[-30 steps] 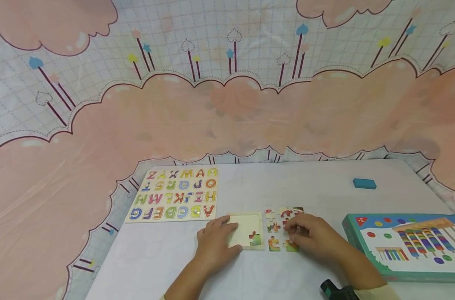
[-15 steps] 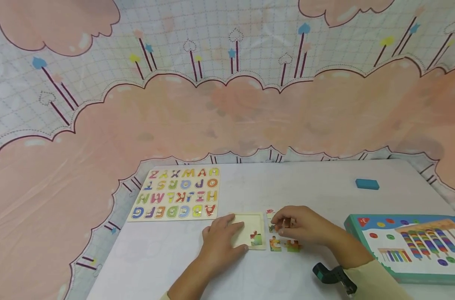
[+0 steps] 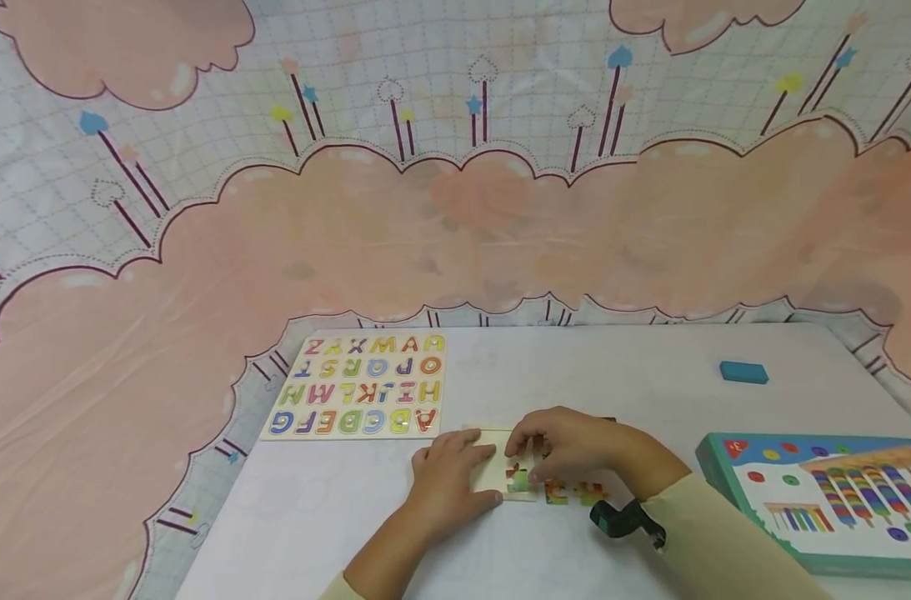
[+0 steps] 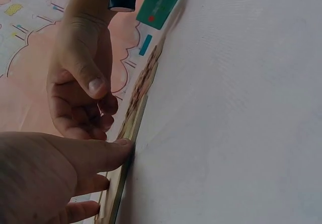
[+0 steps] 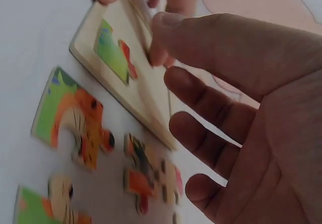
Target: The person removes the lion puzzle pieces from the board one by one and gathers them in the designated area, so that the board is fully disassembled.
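A small wooden puzzle tray (image 3: 488, 481) lies on the white table, one green-and-red puzzle piece (image 3: 517, 478) set in its near right corner. My left hand (image 3: 449, 479) rests on the tray's left side, fingers spread over it and thumb at the near edge (image 4: 132, 146). Over the tray's right part, my right hand (image 3: 575, 442) pinches a puzzle piece between thumb and index finger; the fingers hide most of it. Its other fingers (image 5: 201, 133) are loosely bent. Loose puzzle pieces (image 5: 83, 118) with orange animal parts lie right of the tray, partly under the right hand.
A wooden alphabet board (image 3: 357, 387) lies behind and left of the tray. A blue block (image 3: 743, 372) sits at the back right. A large green-edged toy box (image 3: 830, 500) stands on the right. A patterned cloth (image 3: 455, 233) hangs behind the table.
My right hand has moved left from the loose pieces to above the tray, a pinched piece with it. The left hand has stayed on the tray. The head view has shifted slightly.
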The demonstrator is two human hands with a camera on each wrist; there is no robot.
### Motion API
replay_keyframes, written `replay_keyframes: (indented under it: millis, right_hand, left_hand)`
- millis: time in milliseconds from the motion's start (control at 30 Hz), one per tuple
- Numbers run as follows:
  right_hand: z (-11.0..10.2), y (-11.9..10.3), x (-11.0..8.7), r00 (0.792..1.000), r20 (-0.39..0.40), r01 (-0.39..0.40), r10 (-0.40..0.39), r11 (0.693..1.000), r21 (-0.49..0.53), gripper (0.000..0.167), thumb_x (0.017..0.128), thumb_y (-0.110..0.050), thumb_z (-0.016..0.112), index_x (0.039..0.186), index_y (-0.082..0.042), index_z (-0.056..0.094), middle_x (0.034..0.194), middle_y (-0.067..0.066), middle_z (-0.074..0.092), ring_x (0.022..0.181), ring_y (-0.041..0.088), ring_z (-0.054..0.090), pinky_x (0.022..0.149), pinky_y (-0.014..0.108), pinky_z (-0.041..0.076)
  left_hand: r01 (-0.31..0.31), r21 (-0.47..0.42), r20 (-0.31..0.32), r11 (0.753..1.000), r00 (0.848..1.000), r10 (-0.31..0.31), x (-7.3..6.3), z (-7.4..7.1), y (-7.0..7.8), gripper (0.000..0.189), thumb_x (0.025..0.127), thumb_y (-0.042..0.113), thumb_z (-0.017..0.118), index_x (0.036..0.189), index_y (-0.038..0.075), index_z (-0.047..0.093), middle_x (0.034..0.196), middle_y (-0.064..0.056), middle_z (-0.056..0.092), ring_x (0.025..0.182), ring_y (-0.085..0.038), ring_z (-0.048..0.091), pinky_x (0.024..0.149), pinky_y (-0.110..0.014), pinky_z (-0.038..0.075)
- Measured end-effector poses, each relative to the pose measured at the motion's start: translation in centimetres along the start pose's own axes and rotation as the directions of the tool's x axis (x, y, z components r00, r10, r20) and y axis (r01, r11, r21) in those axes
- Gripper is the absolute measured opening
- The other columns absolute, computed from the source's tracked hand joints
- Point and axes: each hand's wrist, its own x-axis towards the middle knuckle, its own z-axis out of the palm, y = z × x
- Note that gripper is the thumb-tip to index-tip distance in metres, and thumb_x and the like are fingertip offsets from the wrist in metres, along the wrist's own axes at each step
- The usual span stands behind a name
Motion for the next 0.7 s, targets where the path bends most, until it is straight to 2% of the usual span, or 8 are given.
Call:
replay_keyframes:
  millis: [167,300,433,700]
  right_hand:
    - [0.6,-0.2,1.3,0.997,0.039,-0.064,0.067,0.996,-0.063,0.037,0.083,-0.014,0.093,0.110,-0.033,0.078,0.112,-0.016,0.065,0.106,0.015,0.057,0.094,0.039,0.048]
    - [0.9,-0.5,1.8,0.994,0.058,-0.089,0.096,0.989,-0.122,0.038,0.082,-0.012,0.093,0.108,-0.036,0.078,0.111,-0.020,0.063,0.107,0.010,0.057,0.100,0.040,0.048]
    - [1.0,-0.7,2.1,0.992,0.072,-0.088,0.100,0.983,-0.162,0.038,0.082,-0.007,0.092,0.103,-0.035,0.078,0.107,-0.019,0.062,0.102,0.009,0.057,0.098,0.037,0.048]
    - [1.1,-0.6,2.1,0.993,0.083,-0.065,0.080,0.984,-0.163,0.037,0.082,-0.002,0.090,0.095,-0.033,0.074,0.104,-0.017,0.061,0.099,0.012,0.055,0.096,0.037,0.048]
  left_hand:
    - [0.002,0.008,0.006,1.000,1.000,-0.002,0.0,-0.2,0.0,0.060,0.084,0.039,0.090,0.138,0.019,0.072,0.156,-0.005,0.055,0.146,-0.031,0.043,0.104,-0.065,0.031]
    - [0.009,0.010,0.004,1.000,1.000,-0.009,0.0,-0.5,0.2,0.060,0.083,0.039,0.091,0.137,0.019,0.073,0.154,-0.004,0.057,0.145,-0.031,0.044,0.103,-0.064,0.032]
    - [0.015,0.009,-0.002,1.000,1.000,-0.015,0.1,-0.5,0.3,0.060,0.082,0.038,0.092,0.136,0.019,0.074,0.153,-0.005,0.058,0.144,-0.031,0.044,0.102,-0.064,0.032]
    - [0.013,-0.009,-0.007,1.000,1.000,-0.013,0.0,-0.3,0.3,0.059,0.082,0.037,0.092,0.135,0.019,0.074,0.153,-0.004,0.057,0.145,-0.030,0.044,0.104,-0.065,0.031]
